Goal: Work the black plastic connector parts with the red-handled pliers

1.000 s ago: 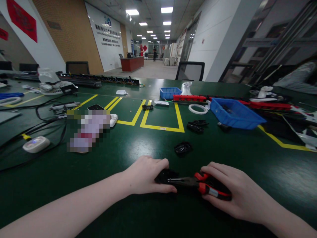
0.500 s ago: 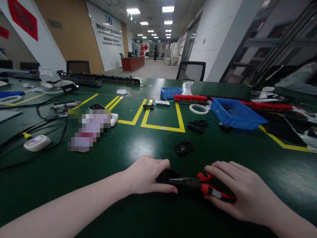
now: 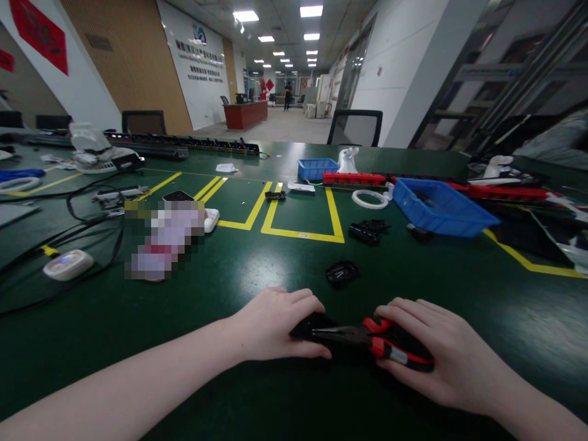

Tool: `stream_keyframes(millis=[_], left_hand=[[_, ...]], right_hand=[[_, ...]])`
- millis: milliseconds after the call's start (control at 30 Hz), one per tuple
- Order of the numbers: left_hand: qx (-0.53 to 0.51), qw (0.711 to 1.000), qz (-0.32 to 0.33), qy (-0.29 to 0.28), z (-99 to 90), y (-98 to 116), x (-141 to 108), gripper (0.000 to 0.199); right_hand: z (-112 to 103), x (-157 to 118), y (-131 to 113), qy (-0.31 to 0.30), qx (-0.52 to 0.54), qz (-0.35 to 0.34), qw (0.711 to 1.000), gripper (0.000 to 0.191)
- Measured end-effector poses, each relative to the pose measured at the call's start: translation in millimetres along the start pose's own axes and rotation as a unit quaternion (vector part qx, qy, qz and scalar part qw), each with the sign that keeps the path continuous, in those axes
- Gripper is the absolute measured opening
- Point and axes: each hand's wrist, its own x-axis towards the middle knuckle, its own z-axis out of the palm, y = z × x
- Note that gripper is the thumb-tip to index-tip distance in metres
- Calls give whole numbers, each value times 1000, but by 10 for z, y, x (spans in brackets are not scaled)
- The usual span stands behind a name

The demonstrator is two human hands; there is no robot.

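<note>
On the smooth green surface [image 3: 220, 294], the red-and-black metal pliers [image 3: 379, 347] lie between the left hand [image 3: 280, 324] and right hand [image 3: 432, 349], with an oval black plastic shell [image 3: 342, 272] beyond them. Farther back are a cluster of black plastic pieces [image 3: 365, 231], a round white ring [image 3: 367, 206] behind it and a rectangular blue plastic bin [image 3: 450, 217] to the ring's right.

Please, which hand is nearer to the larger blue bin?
Right: the right hand is on the near side of the larger blue bin; the left hand is farther off, toward its left.
</note>
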Motion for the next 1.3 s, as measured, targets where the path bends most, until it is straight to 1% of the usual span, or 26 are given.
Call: stream_keyframes(millis=[133, 267, 433, 633, 767, 867, 933, 1067, 1167, 1300], left_hand=[[33, 999, 36, 21, 9, 3, -25, 54], [66, 996, 63, 25, 25, -9, -37, 58], [66, 995, 67, 18, 27, -17, -29, 56], [56, 996, 66, 16, 17, -25, -31, 57], [49, 997, 62, 10, 22, -32, -29, 56], [39, 998, 58, 7, 20, -32, -24, 58], [16, 999, 49, 3, 9, -30, -23, 60], [-80, 997, 16, 8, -33, -27, -26, 63], [-139, 990, -5, 9, -61, -28, -28, 58], [-183, 983, -14, -7, -77, -36, -15, 50]], right_hand=[[-46, 61, -53, 5, 30, 16, 999, 40], [-65, 87, -117, 8, 60, 54, 997, 35], [-63, 84, -134, -12, 83, 84, 993, 34], [-90, 115, -147, -24, 108, 94, 989, 31], [-71, 100, -141, -27, 108, 94, 989, 31], [-70, 83, -81, -20, 86, 79, 993, 35], [-108, 86, -21, -4, 53, 47, 997, 39], [-260, 108, 92, 37, -25, -17, 999, 43], [-348, 108, 135, 48, -41, -28, 998, 45], [-357, 93, 122, 50, -37, -27, 998, 47]])
